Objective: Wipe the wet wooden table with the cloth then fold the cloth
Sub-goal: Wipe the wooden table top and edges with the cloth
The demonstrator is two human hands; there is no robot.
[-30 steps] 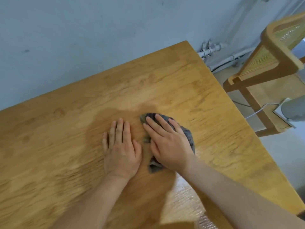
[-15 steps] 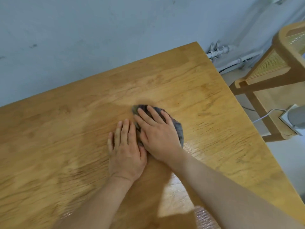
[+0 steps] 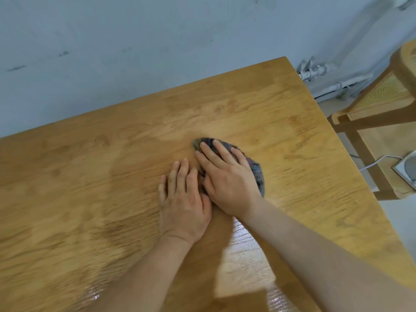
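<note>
A bunched grey cloth (image 3: pixel 256 170) lies near the middle of the wooden table (image 3: pixel 90 199). My right hand (image 3: pixel 227 179) lies flat on top of the cloth, fingers spread, pressing it onto the wood and hiding most of it. My left hand (image 3: pixel 182 199) rests palm down on the bare table just left of the cloth, its thumb side touching my right hand. Darker damp patches spread across the wood around and left of the hands, and a shiny wet strip glints near the front edge.
A pale blue-grey wall (image 3: pixel 157 52) runs behind the table. Right of the table stands a wooden chair (image 3: pixel 382 104) with a cane back. White pipes (image 3: pixel 315 73) run along the wall base, and a white cable (image 3: pixel 378 159) leads to a device on the floor.
My right hand has slid the cloth away from me and leftward, up against my left hand. My left hand has stayed flat on the table.
</note>
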